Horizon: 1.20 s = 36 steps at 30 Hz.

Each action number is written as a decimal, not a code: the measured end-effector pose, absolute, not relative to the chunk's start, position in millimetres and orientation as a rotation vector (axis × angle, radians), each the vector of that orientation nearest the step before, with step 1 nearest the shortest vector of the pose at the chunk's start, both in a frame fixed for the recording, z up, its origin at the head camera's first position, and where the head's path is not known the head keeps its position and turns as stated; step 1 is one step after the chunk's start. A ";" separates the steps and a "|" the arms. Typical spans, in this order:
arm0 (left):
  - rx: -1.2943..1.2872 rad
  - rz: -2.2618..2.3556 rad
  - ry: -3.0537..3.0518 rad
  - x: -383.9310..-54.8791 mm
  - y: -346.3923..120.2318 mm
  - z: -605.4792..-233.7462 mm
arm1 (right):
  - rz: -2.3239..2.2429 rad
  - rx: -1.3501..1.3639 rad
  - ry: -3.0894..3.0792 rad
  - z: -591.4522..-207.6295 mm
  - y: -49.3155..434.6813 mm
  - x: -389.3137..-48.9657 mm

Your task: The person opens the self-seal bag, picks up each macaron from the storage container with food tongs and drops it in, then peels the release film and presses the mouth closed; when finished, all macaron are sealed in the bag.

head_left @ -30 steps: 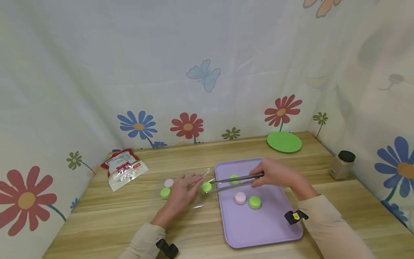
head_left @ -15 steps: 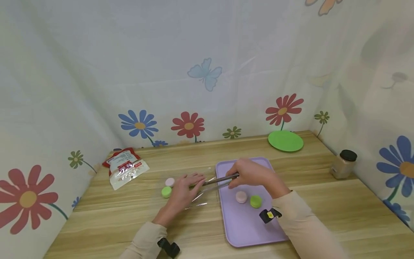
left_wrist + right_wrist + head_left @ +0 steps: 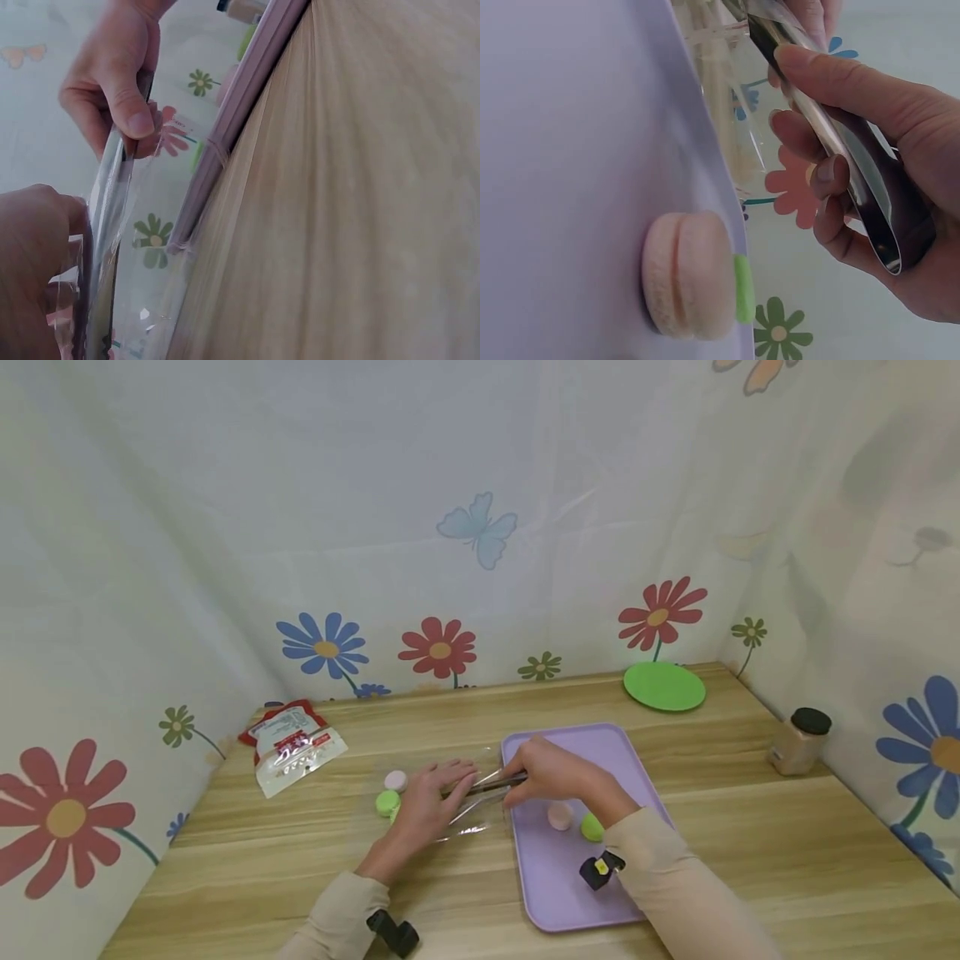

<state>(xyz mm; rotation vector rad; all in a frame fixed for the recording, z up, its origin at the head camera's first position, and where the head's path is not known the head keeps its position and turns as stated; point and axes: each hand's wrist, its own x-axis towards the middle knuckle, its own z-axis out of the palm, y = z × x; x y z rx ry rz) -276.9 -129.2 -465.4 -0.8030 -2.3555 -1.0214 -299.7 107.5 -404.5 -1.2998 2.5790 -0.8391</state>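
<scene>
My right hand (image 3: 551,772) grips metal tongs (image 3: 840,142), which reach left into a clear plastic bag (image 3: 472,828). Over the bag lies my left hand (image 3: 431,802), its thumb and fingers pinching the bag's film near the mouth. A pink macaron (image 3: 396,781) and a green macaron (image 3: 387,802) show inside the bag, and another green one peeks out beside the left hand. The tong tips are hidden under that hand. On the purple tray (image 3: 543,885) below my right arm sit a pink macaron (image 3: 690,276) and a green macaron (image 3: 592,827).
A red and white pouch (image 3: 295,745) lies at the back left of the wooden table (image 3: 247,877). Toward the back right is a green plate (image 3: 664,686). A jar with a black lid (image 3: 800,742) stands by the right edge. Floral curtains surround the table.
My right hand has moved left with the tongs, pushing them and a green macaron deeper into the bag beneath my left hand. The left hand has stayed almost still.
</scene>
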 end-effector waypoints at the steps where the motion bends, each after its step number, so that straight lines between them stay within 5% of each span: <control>1: -0.805 -1.024 -2.350 -276.9 -129.2 -465.7 | -0.845 -1.310 2.587 -404.9 106.6 -299.3; 36: -0.812 -1.044 -2.362 -274.1 -131.3 -463.3 | -0.856 -1.326 2.577 -412.4 98.4 -300.5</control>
